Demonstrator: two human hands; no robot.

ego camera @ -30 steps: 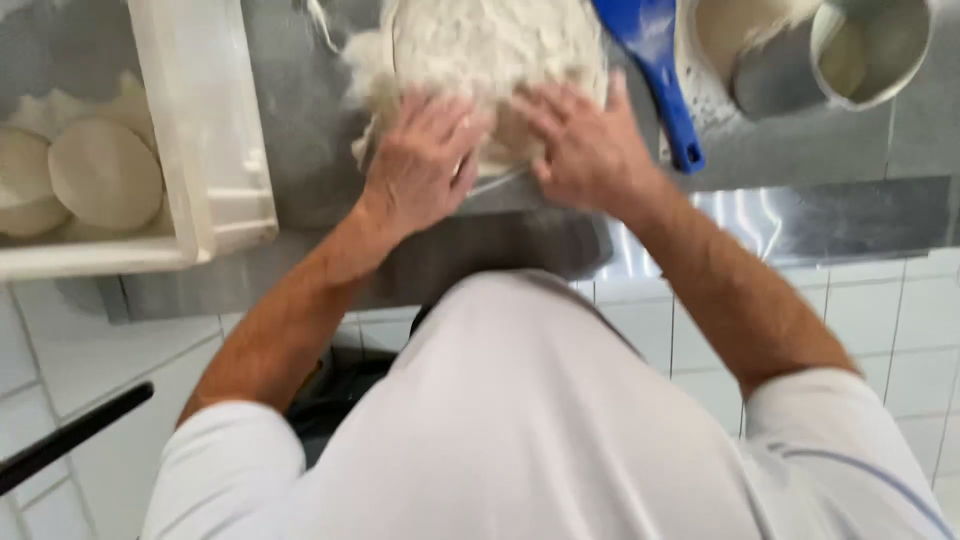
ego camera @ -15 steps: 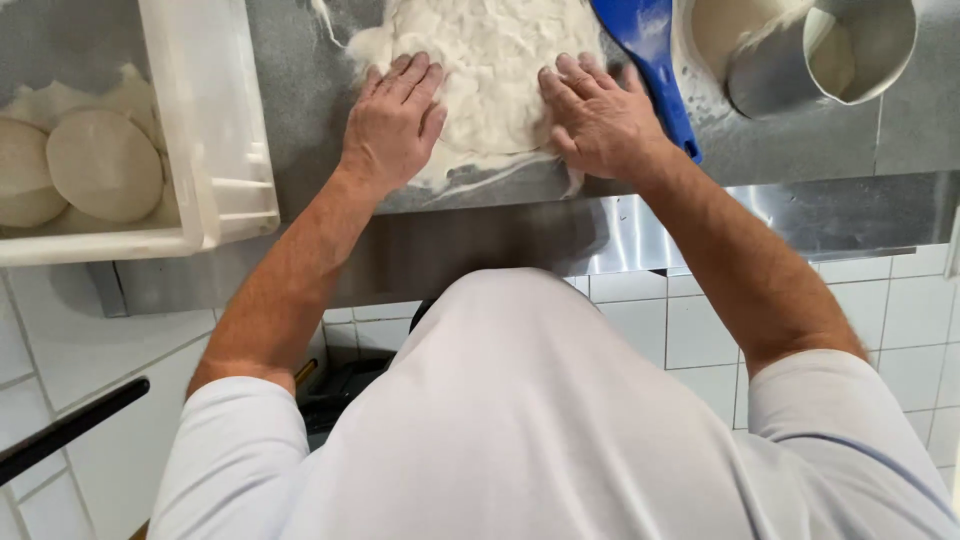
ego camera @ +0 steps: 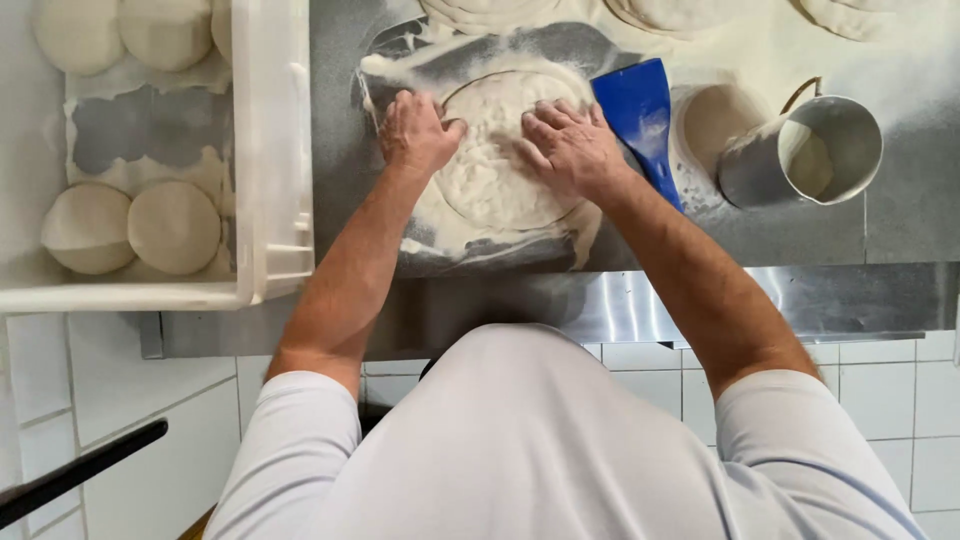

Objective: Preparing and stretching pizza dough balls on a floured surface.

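— Where are the hands?
— Left hand (ego camera: 415,130) at nine o'clock on the dough round (ego camera: 500,155), right hand (ego camera: 570,150) at three, both pressing flat.
— Around them?
— Blue scraper (ego camera: 640,115) at three; metal jug (ego camera: 810,150) beyond; tray (ego camera: 270,150) of dough balls (ego camera: 170,225) at nine, on the floured worktop (ego camera: 900,230).

Both bare arms reach forward, elbows bent outward. The left hand (ego camera: 415,132) lies palm down, fingers curled slightly. The right hand (ego camera: 570,148) lies flat, fingers spread, angled toward the left one.
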